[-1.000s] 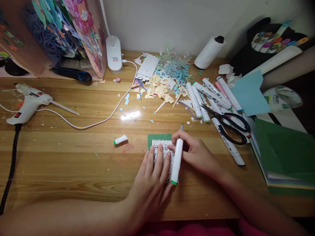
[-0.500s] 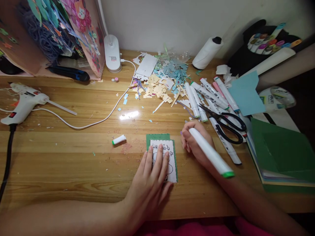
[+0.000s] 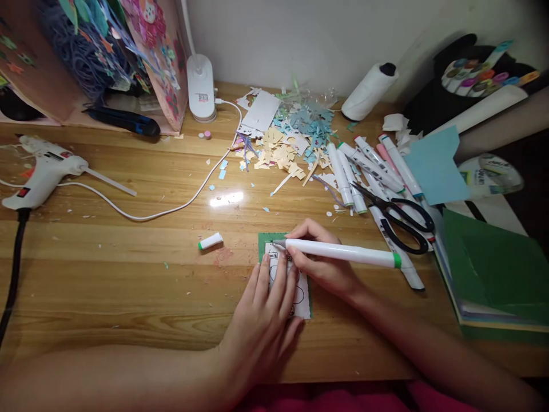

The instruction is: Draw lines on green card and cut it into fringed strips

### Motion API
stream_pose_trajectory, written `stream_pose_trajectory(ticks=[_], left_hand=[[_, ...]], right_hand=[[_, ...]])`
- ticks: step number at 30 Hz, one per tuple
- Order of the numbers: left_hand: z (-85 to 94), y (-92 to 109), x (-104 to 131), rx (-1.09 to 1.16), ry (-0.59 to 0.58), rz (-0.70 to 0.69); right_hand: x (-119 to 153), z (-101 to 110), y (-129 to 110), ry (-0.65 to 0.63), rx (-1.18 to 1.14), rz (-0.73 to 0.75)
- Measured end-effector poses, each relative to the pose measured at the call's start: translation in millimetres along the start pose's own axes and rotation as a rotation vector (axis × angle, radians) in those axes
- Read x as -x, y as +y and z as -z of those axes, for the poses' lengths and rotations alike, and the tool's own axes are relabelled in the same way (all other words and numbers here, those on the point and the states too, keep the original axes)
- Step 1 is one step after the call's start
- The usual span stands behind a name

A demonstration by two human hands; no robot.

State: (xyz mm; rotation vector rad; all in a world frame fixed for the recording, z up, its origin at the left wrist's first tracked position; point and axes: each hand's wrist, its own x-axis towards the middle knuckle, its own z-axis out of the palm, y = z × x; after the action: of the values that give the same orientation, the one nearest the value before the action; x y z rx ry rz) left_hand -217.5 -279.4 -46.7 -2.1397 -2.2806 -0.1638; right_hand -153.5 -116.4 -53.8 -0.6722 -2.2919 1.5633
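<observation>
My left hand (image 3: 263, 303) lies flat, fingers spread, over a small white card (image 3: 303, 286) with black line drawings. Beneath the card is a green piece of paper (image 3: 262, 246), showing along its top and right edges. Held in my right hand (image 3: 323, 260) is a white marker (image 3: 347, 250) with a green end. Its tip meets the top edge of the card, just above my left fingertips. The marker's cap (image 3: 211, 241), white with a green end, lies on the table left of the card. My left fingers cover part of the drawings.
Black-handled scissors (image 3: 397, 214) rest on several markers (image 3: 341, 174) at right. Green paper sheets (image 3: 493, 269) are stacked beyond them. Paper scraps (image 3: 278, 149) lie heaped by the wall, near a thread spool (image 3: 369, 91). A glue gun (image 3: 47, 171) and white cable (image 3: 171, 213) are at left.
My right hand has moved left with the marker, from beside the card to its top edge. The left hand stays on the card. The whole view has shifted slightly.
</observation>
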Motion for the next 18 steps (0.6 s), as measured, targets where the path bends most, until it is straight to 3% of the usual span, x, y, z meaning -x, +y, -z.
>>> stream_pose_trajectory(ticks=[18], left_hand=[[-0.1, 0.4, 0.9, 0.0, 0.014, 0.004]], right_hand=[[1.4, 2.2, -2.3, -0.026, 0.093, -0.018]])
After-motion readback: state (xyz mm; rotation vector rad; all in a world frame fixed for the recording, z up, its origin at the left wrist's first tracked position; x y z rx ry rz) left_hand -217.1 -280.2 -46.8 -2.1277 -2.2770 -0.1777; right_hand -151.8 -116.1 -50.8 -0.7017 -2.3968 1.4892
